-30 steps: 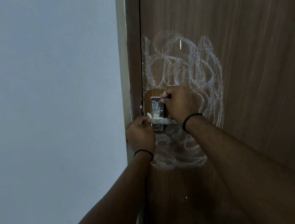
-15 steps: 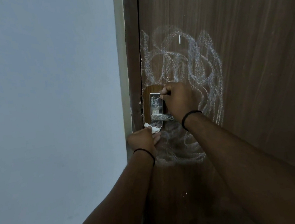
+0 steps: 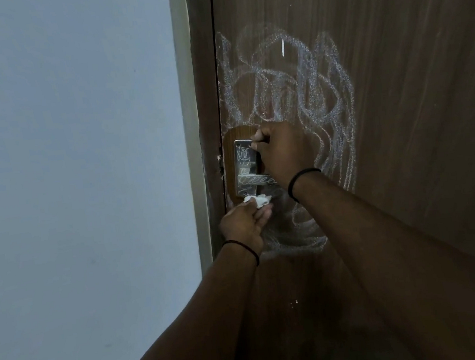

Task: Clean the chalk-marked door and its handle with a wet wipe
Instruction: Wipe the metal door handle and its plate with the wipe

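Observation:
A brown wooden door (image 3: 395, 73) carries white chalk scribbles (image 3: 302, 83) above, beside and below its metal handle plate (image 3: 245, 164). The plate and its lever (image 3: 257, 181) also bear chalk marks. My right hand (image 3: 283, 151) is curled round the lever from the right, hiding most of it. My left hand (image 3: 245, 223) pinches a crumpled white wet wipe (image 3: 53, 224) just under the plate, against the door. A small patch of wood around the plate looks free of chalk.
A dark door frame (image 3: 206, 94) runs down the door's left edge. Left of it is a plain pale wall (image 3: 75, 168). Both wrists wear thin black bands.
My left hand has dropped with the wipe from beside the plate to just below it. The right hand has kept its grip on the lever. The view has shifted slightly.

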